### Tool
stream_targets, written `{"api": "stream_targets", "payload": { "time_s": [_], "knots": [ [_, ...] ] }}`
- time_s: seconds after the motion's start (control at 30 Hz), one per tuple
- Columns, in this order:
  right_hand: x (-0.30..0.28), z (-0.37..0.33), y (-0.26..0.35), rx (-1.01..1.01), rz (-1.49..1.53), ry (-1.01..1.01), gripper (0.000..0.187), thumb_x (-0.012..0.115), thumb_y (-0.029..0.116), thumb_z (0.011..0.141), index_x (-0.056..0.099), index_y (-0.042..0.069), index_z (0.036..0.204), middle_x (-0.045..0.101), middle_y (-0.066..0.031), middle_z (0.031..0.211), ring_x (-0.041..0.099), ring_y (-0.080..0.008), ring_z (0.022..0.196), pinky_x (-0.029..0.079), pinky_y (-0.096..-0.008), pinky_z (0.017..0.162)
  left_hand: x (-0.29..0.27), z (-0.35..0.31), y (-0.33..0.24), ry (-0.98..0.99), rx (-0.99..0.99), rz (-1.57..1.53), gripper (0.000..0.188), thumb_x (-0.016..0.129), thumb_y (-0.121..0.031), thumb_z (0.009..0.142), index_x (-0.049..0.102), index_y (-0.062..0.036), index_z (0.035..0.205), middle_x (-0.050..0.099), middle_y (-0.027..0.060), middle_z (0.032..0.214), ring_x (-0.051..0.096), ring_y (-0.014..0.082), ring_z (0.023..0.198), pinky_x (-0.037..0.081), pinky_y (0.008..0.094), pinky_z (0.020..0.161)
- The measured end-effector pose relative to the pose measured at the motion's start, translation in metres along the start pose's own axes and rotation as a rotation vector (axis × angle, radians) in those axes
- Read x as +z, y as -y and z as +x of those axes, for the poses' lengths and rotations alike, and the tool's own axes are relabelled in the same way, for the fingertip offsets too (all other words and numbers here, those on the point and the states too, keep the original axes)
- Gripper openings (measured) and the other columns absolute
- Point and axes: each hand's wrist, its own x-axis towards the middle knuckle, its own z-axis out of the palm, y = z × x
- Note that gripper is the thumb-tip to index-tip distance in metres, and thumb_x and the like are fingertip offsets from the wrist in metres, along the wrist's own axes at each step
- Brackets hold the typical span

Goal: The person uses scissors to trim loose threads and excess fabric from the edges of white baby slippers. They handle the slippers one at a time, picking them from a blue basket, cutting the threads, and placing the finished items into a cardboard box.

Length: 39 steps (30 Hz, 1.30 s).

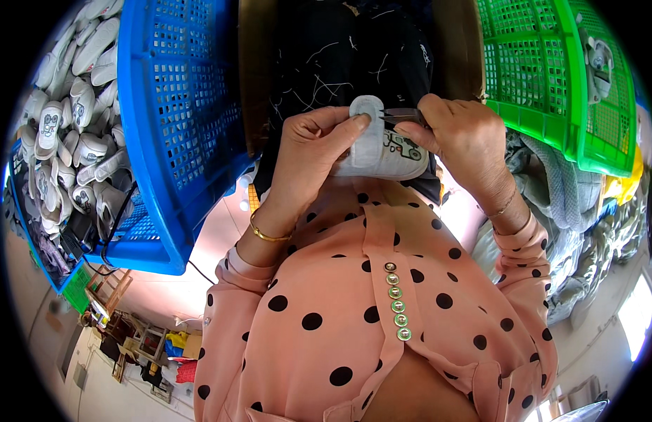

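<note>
Blue crate (175, 126), green crate (544, 77), pink black-dotted blouse (368, 309).

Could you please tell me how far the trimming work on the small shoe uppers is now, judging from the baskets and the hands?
Possibly done or waiting: many white fabric shoe uppers lie piled beside the blue plastic basket; which, I cannot tell. In hand: the left hand grips one grey-white fabric shoe upper, while the right hand holds small metal snips at its edge. One piece lies in the green plastic basket.

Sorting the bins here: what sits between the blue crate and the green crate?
In the head view, between the blue crate and green crate lie thread-strewn black cloth and the grey shoe piece both hands hold.
</note>
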Motion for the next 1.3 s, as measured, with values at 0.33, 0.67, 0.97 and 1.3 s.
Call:
{"api": "stream_targets", "payload": {
  "time_s": [0.33, 0.67, 0.97, 1.3],
  "knots": [
    [-0.007, 0.004, 0.002, -0.011, -0.031, 0.041, 0.042, 0.070, 0.047, 0.079, 0.048, 0.012, 0.068, 0.048, 0.0001, 0.054, 0.056, -0.0165, 0.049, 0.043, -0.0288, 0.044, 0.002, -0.001, 0.002, -0.021, 0.008, -0.046, 0.020, 0.072, -0.015, 0.088, 0.074, -0.0003, 0.102, 0.066, -0.0005, 0.071, 0.053, 0.0013, 0.059, 0.039, 0.0157, 0.051],
    [-0.011, 0.004, 0.002, -0.031, -0.042, 0.066, 0.040, 0.069, 0.045, 0.081, 0.051, 0.011, 0.069, 0.050, 0.0001, 0.054, 0.058, -0.0169, 0.050, 0.045, -0.0294, 0.046, 0.007, -0.001, 0.004, -0.045, 0.024, -0.107, 0.019, 0.072, -0.013, 0.088, 0.074, 0.0010, 0.100, 0.062, -0.0026, 0.066, 0.048, -0.0002, 0.055, 0.034, 0.0154, 0.048],
    [0.011, 0.004, -0.003, 0.448, 1.062, 0.105, 0.034, 0.071, 0.031, 0.088, 0.061, -0.001, 0.093, 0.060, -0.0099, 0.068, 0.057, -0.0134, 0.060, 0.048, -0.0259, 0.057, 0.004, -0.003, -0.009, 0.038, 0.036, 0.126, 0.023, 0.066, -0.021, 0.094, 0.073, 0.0013, 0.098, 0.062, -0.0003, 0.068, 0.050, 0.0015, 0.058, 0.037, 0.0159, 0.052],
    [0.027, 0.013, 0.004, 0.588, 1.325, 0.238, 0.016, 0.061, 0.013, 0.095, 0.060, -0.002, 0.091, 0.052, 0.0008, 0.063, 0.046, -0.0010, 0.059, 0.042, -0.0201, 0.052, -0.006, 0.000, -0.007, 0.111, 0.182, 0.316, 0.024, 0.063, -0.020, 0.096, 0.068, 0.0013, 0.106, 0.066, 0.0015, 0.080, 0.059, 0.0043, 0.069, 0.047, 0.0173, 0.061]
  ]
}}
